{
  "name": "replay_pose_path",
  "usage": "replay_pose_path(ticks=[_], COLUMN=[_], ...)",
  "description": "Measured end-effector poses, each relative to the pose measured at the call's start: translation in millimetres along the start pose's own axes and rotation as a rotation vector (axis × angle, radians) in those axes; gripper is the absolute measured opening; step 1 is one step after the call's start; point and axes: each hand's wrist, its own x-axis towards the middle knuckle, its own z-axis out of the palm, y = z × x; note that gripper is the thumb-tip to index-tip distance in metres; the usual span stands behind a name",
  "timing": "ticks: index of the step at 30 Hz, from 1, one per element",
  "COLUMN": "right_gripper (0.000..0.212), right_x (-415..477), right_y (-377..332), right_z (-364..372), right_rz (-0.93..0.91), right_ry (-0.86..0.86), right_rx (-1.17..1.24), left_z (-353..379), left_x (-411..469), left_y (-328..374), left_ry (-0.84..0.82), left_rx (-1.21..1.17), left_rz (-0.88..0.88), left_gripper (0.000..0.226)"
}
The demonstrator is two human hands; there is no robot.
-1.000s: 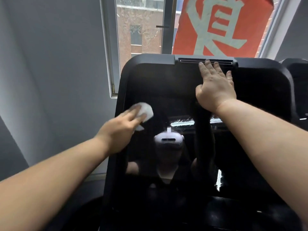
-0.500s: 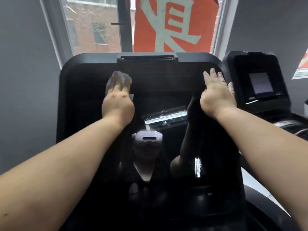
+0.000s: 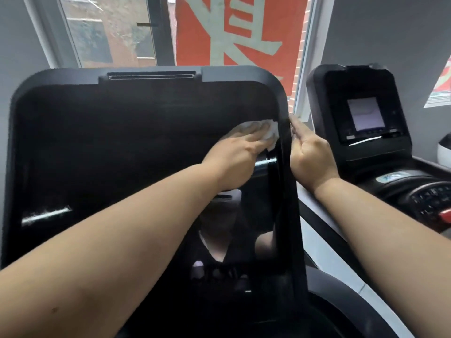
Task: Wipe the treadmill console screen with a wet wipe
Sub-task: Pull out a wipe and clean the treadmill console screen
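Wiping is under way. The wet wipe (image 3: 100, 133) sits at the right margin of the treadmill console screen (image 3: 122, 147), right of frame centre and just inside the console frame (image 3: 284, 113). The dark glass shows no streaks, so I cannot tell how much is covered; my guess is that the lower half is not yet done.

Left hand (image 3: 235, 152): fingers straight and flat, pressing the wipe to the glass.
Right hand (image 3: 311, 156): fingers extended, holding nothing, lying against the frame's outer right edge, probably to steady it.

A second console (image 3: 361, 113) stands at upper right.
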Motion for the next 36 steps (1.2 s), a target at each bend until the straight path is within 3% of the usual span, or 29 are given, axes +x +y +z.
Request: replay_pose_path(ticks=[4,8,16,20,27,36], right_gripper=[0.045,0.044,0.044,0.047,0.054,0.055], right_x=[-28.1,-65.3,-152.3,-181.7,-209.9,-217.7], right_y=[5.6,6.7,4.5,3.7,-25.4,-98.6], right_z=[-3.0,-5.1,-3.9,-1.7,10.5,52.7], right_rz=[0.113,0.192,0.319,0.371,0.413,0.207], right_ry=[-0.071,-0.087,-0.124,-0.161,-0.152,-0.150], right_rx=[0.079,0.110,0.064,-0.011,-0.121,-0.058], left_z=[13.0,39.5,62.5,50.2,15.9,-33.4], left_x=[-42.3,-101.8,-191.4,-222.1,-312.7,-411.0], left_y=[29.6,63.1,110.9,90.2,18.0,-51.4], left_ry=[0.013,-0.165,-0.377,-0.392,-0.418,-0.348], left_rx=[-0.130,-0.226,-0.178,-0.079,-0.003,0.218], left_rz=[0.133,0.196,0.421,0.454,0.334,0.228], left_gripper=[0.049,0.057,0.053,0.053,0.071,0.053])
